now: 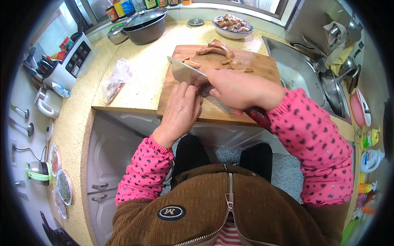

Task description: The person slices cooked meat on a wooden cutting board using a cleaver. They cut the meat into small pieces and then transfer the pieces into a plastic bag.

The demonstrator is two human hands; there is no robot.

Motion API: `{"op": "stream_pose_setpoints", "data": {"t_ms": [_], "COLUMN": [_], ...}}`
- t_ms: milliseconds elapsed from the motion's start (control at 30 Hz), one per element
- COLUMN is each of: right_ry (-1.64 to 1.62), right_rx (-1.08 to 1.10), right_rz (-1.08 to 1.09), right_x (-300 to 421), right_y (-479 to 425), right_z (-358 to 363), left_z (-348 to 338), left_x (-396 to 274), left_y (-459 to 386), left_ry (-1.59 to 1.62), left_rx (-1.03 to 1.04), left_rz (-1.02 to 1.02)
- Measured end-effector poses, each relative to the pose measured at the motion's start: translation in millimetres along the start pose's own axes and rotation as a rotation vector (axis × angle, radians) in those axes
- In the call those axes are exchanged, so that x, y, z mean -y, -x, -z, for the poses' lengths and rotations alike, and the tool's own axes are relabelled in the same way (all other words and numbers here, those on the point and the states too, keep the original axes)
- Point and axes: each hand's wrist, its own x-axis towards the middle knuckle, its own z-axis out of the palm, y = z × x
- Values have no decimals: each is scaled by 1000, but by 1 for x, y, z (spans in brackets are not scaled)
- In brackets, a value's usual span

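My right hand (235, 89) grips a cleaver (188, 73) with a broad steel blade and a dark red handle. The blade slants across a wooden cutting board (264, 66). My left hand (182, 107) is on the board with fingers curled close beside the blade. Whatever lies under those fingers is mostly hidden. Beyond the blade, curved strips of browned meat (218, 46) rest at the back of the board. A smaller piece of meat (192, 63) lies by the blade's far end, and flat pieces (238, 65) are beyond my right hand.
A bowl of meat chunks (233, 26) stands behind the board, with a lidded dark pot (146, 29) at back left. Left of the board lies a plastic bag (117, 80) with something inside. A steel sink (300, 70) adjoins on the right. Covered dishes (63, 187) sit far left.
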Motion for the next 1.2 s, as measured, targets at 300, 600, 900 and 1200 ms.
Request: {"op": "stream_pose_setpoints", "data": {"t_ms": [300,600,900,1200], "right_ry": [32,-42,-42,-117], "right_rx": [-138,-99,18,59], "right_rz": [-110,-123,-128,-33], "right_x": [9,15,16,2], "right_y": [-15,48,46,-11], "right_z": [3,9,14,9], "left_z": [9,11,8,8], "left_x": [-1,5,7,17], "left_y": [-7,-2,1,-6], "left_ry": [11,17,63,28], "left_rx": [110,44,14,3], "left_rz": [-54,-17,-25,-17]}}
